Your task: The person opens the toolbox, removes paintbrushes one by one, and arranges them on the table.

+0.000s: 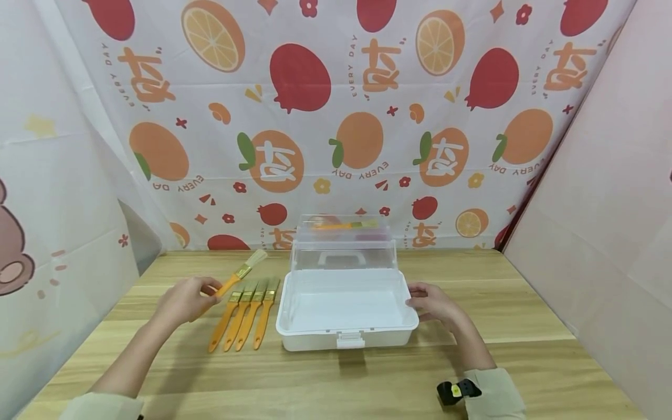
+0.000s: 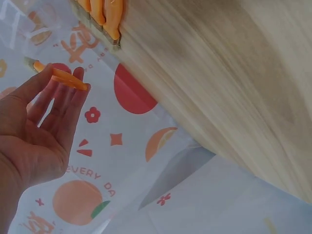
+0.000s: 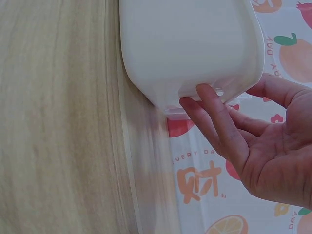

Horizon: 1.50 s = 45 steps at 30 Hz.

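Note:
In the head view my left hand [image 1: 184, 300] holds a paintbrush [image 1: 242, 273] by its orange handle, pinched between thumb and fingers, bristles pointing up and away to the right. The left wrist view shows the orange handle [image 2: 68, 78] at the fingertips. Several similar paintbrushes [image 1: 244, 315] lie side by side on the table just right of that hand. A white storage box [image 1: 346, 338] stands open with its clear lid [image 1: 341, 256] raised at the back. My right hand [image 1: 433, 303] grips the box's right wall, thumb at the rim and fingers against the outside.
Another orange-handled brush [image 1: 346, 225] shows at the upper part of the raised lid. The wooden table [image 1: 336, 385] meets a fruit-print cloth [image 1: 325, 192] behind the box. Pale cloth walls [image 1: 593, 233] stand on both sides.

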Tool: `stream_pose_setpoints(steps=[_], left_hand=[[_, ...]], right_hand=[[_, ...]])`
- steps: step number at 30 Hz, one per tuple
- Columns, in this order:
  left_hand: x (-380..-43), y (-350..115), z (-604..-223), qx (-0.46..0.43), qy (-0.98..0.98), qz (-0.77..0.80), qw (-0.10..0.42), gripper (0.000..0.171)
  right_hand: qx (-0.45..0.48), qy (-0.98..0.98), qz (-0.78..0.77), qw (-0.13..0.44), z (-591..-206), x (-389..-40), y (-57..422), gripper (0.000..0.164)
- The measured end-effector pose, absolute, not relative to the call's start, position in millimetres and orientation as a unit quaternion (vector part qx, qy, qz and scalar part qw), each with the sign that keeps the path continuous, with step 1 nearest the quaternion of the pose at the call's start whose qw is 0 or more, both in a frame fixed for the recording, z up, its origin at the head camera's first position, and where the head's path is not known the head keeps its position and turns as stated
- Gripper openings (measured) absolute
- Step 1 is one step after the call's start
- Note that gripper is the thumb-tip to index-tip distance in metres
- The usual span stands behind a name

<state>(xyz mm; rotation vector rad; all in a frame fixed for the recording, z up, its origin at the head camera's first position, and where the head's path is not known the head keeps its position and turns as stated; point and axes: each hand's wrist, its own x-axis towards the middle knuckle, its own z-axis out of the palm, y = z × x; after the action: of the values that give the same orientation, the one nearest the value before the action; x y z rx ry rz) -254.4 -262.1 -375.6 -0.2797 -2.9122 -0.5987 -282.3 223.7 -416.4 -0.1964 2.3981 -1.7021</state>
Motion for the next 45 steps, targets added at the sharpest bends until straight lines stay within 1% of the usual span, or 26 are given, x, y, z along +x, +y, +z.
stream_pose_setpoints(steps=[14, 25, 45], left_hand=[[-252.3, -266.2, -380.8, -0.048, -0.961, -0.267, 0.054, 0.022], [-255.9, -270.2, -382.4, -0.005, -0.947, -0.32, 0.007, 0.024], [-260.1, -287.1, -397.6, 0.028, -0.896, -0.438, -0.069, 0.029]], right_hand=[[-0.069, 0.81, -0.574, 0.101, -416.1, -282.5, 223.9, 0.048], [-0.07, 0.808, -0.576, 0.102, -417.5, -285.3, 225.5, 0.048], [-0.066, 0.812, -0.571, 0.106, -417.9, -286.8, 225.1, 0.047]])
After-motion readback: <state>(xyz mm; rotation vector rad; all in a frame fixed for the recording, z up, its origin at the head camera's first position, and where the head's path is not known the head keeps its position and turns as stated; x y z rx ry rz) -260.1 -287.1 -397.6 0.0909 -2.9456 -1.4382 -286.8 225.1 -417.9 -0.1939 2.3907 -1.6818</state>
